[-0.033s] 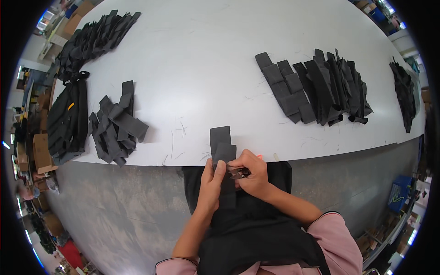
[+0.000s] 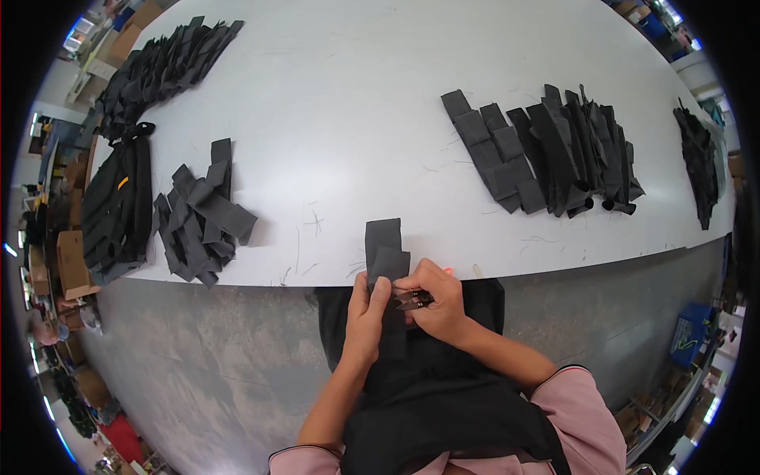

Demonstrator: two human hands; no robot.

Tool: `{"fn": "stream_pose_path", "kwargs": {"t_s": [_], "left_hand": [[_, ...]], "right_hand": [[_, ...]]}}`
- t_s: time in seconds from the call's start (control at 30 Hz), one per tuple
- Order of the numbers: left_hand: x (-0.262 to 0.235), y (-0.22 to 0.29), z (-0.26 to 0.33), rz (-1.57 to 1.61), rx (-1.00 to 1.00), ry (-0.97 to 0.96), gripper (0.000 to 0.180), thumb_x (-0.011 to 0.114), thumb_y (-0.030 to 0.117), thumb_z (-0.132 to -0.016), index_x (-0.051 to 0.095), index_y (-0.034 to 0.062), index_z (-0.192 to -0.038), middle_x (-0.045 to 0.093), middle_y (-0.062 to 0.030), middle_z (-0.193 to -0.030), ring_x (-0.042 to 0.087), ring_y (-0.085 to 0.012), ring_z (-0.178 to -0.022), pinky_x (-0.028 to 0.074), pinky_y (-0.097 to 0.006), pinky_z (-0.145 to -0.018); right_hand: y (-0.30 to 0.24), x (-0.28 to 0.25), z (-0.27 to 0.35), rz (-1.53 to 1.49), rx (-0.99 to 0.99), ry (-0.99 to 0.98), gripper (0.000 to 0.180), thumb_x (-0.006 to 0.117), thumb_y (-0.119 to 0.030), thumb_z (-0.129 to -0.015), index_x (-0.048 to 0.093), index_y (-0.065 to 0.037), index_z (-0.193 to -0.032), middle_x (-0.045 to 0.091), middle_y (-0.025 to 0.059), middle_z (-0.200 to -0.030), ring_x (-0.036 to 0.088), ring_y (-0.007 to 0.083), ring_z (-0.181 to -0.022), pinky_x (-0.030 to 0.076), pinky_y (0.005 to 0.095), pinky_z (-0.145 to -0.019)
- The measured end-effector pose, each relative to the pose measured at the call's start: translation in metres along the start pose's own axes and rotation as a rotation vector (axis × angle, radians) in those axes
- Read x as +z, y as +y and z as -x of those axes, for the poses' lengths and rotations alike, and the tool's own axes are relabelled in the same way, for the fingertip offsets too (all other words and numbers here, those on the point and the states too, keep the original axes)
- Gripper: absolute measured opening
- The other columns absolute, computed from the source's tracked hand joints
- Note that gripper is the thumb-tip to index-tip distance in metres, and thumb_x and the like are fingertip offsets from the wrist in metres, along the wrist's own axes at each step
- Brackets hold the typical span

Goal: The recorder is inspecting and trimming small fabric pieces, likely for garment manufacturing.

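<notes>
One dark grey fabric strip (image 2: 384, 235) in left hand (image 2: 366, 321), pinched under thumb; upper end over near edge of white surface (image 2: 356, 119). In right hand (image 2: 437, 301), fingers curled closed: small dark snips (image 2: 415, 301), tips at strip, cannot tell if touching. To left: heap of similar strips (image 2: 199, 207) beside black bag (image 2: 119, 214). To right: larger pile (image 2: 566, 150).

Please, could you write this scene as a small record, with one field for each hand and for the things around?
Left hand: holds a dark fabric strip
Right hand: holds small dark snips beside the strip
Surface: white table
Table, left side: loose strip pile; black bag with orange mark
Table, right side: larger strip pile
Far right: dark bundle
</notes>
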State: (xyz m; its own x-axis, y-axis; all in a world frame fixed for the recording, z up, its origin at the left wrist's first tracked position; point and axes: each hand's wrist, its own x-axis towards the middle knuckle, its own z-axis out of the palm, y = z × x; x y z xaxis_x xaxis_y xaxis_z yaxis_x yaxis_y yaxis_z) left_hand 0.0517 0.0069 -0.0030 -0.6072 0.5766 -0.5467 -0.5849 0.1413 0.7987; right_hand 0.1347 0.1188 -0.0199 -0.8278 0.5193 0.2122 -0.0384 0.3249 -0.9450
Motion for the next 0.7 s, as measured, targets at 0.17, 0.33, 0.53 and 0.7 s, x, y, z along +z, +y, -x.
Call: {"fn": "stream_pose_path", "kwargs": {"t_s": [0.17,0.33,0.53,0.7], "left_hand": [[-0.002,0.008,0.001,0.095,-0.063,-0.118,0.035,0.047,0.022,-0.097,0.039,0.0017,-0.124,0.058,-0.0088,-0.101,0.060,-0.0141,-0.082,0.052,-0.029,-0.073],[0.000,0.013,-0.001,0.240,-0.055,-0.153,0.043,0.046,0.011,-0.095,0.031,0.0019,-0.134,0.056,-0.0139,-0.114,0.062,-0.0195,-0.090,0.053,-0.034,-0.080],[-0.004,0.015,-0.005,0.305,0.015,-0.170,0.046,0.045,0.005,-0.094,0.029,0.0035,-0.138,0.050,-0.0145,-0.129,0.058,-0.0202,-0.103,0.050,-0.035,-0.087],[0.003,0.012,-0.004,0.257,0.061,-0.102,0.047,0.046,0.003,-0.094,0.030,0.0031,-0.138,0.050,-0.0135,-0.130,0.054,-0.0180,-0.110,0.049,-0.031,-0.087]], "right_hand": [[-0.007,-0.010,-0.011,-0.324,0.345,-0.131,0.018,0.064,0.004,-0.080,0.059,-0.001,-0.097,0.051,0.0032,-0.074,0.054,0.0084,-0.059,0.045,0.0201,-0.049],[-0.007,-0.012,-0.020,-0.110,0.333,0.045,0.026,0.067,-0.008,-0.081,0.055,-0.004,-0.104,0.055,0.0075,-0.080,0.057,0.0143,-0.056,0.046,0.0258,-0.050],[-0.030,-0.029,-0.005,0.460,-0.031,-0.023,0.028,0.074,-0.011,-0.069,0.061,-0.007,-0.093,0.049,0.0058,-0.079,0.053,0.0223,-0.059,0.041,0.0319,-0.052],[-0.036,-0.028,-0.014,0.564,-0.085,-0.072,0.026,0.073,-0.013,-0.069,0.063,-0.008,-0.092,0.049,0.0047,-0.075,0.052,0.0205,-0.056,0.039,0.0314,-0.050]]}}
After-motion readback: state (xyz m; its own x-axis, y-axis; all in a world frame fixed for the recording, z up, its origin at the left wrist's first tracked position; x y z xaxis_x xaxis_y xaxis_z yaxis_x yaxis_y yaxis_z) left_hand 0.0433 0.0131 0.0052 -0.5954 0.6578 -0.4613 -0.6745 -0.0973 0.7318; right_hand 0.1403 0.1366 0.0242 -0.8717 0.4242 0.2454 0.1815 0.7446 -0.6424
